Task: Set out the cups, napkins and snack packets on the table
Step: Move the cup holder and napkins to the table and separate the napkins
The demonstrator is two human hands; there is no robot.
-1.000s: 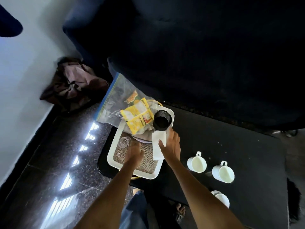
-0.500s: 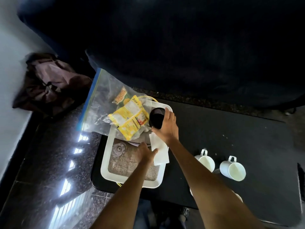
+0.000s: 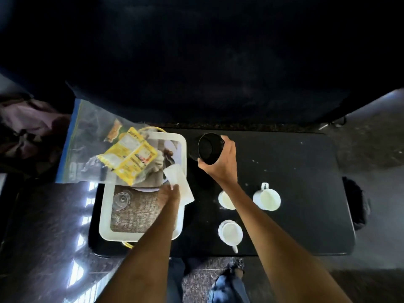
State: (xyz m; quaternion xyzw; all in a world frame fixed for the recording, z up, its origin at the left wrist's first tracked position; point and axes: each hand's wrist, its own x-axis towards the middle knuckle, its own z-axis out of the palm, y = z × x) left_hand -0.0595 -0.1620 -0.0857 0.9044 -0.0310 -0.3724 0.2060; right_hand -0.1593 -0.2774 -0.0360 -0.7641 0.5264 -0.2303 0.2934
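Hands at work over tray and table

Sofa (image 3: 218, 62), dark and broad, is filling the far side and crowding the table's back edge. Next in size, the black table (image 3: 295, 171) is lying across the middle, its right half sitting bare and giving open room between the mugs and the right edge. A white tray (image 3: 105, 215) is taking up the table's left end, its near corner sitting close to the front edge. A clear plastic bag (image 3: 87, 138) is hanging over the tray's far left corner and jutting past the table's left edge, above the shiny floor (image 3: 43, 237). Yellow snack packets (image 3: 129, 158) are lying on the bag at the tray's far end.

Both bare forearms are reaching in from the near edge. The right hand (image 3: 223, 162) is wrapping its fingers around a black cup (image 3: 209, 148), gripping it just right of the tray's far right corner, near the back edge; whether the cup is touching the table cannot be told. The left hand (image 3: 169, 194) is pinching a white napkin (image 3: 179, 184) over the tray's right rim, fingers closed on it.

Three white mugs are standing on the table: one (image 3: 267, 197) clear to the right of the arm, one (image 3: 225, 201) partly hidden under the right forearm, one (image 3: 230, 234) close to the front edge. A small clear glass (image 3: 120, 200) is lying on the tray's woven mat.
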